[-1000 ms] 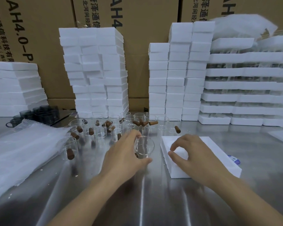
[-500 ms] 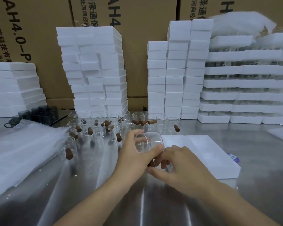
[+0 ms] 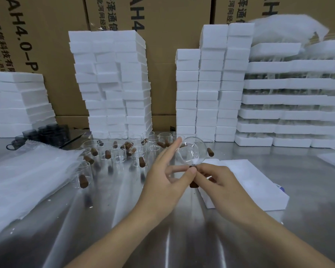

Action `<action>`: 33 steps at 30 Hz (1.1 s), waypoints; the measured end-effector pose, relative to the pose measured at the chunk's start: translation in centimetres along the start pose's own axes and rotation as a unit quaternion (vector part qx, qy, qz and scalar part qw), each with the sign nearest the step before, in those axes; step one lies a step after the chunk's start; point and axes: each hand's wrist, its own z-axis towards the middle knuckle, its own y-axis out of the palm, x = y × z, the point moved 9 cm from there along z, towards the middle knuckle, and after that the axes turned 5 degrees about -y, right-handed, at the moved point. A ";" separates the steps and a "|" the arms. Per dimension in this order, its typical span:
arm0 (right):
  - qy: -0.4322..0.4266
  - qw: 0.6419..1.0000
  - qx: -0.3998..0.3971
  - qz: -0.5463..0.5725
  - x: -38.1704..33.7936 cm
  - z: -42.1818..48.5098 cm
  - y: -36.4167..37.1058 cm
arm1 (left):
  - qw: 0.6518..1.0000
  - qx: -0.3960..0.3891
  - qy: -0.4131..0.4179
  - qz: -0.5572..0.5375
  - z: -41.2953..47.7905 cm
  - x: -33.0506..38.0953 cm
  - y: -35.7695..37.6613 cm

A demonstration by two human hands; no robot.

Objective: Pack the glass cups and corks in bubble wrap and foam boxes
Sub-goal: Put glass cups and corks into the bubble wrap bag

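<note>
My left hand [image 3: 166, 178] holds a clear glass cup [image 3: 191, 150] tilted above the steel table, thumb and fingers on its lower rim, index finger stretched along its side. My right hand [image 3: 219, 182] pinches a brown cork [image 3: 193, 184] just below the cup's rim. A white foam box [image 3: 259, 182] lies flat under and behind my right hand. Several more glass cups [image 3: 122, 153] with loose corks [image 3: 141, 162] stand at the table's middle. A pile of bubble wrap bags [image 3: 25, 180] lies at the left.
Tall stacks of white foam boxes [image 3: 112, 84] line the back against cardboard cartons [image 3: 162, 35]. More foam stacks [image 3: 211, 84] and foam trays holding glass [image 3: 290, 97] stand at the right. Dark glass cups [image 3: 46, 133] sit at the back left.
My left hand lifted the cup off the table and tipped it. My right hand left the foam box, came across to the cup and now pinches a cork below it.
</note>
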 end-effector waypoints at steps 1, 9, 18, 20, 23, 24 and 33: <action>-0.006 1.000 0.004 0.012 -0.3 -0.1 0.0 | 1.000 0.008 0.019 0.007 -0.1 0.4 -0.1; -0.083 0.991 0.076 -0.073 -2.7 -0.5 -0.9 | 0.980 0.070 0.154 0.103 -1.3 3.6 -1.0; -0.095 0.988 0.093 -0.079 -2.9 -0.7 -1.1 | 0.988 0.050 0.121 0.086 -0.8 2.9 -1.0; -0.097 0.988 0.095 -0.078 -3.1 -0.7 -1.1 | 0.988 0.050 0.118 0.081 -0.7 2.8 -1.1; -0.096 0.988 0.092 -0.075 -3.1 -0.7 -1.0 | 0.988 0.053 0.121 0.079 -0.6 2.7 -1.3; -0.096 0.988 0.091 -0.074 -3.2 -0.7 -1.0 | 0.988 0.053 0.123 0.077 -0.6 2.8 -1.3; -0.089 0.989 0.101 -0.054 -2.8 -1.0 -0.8 | 0.984 0.086 0.141 0.066 -0.5 2.9 -2.1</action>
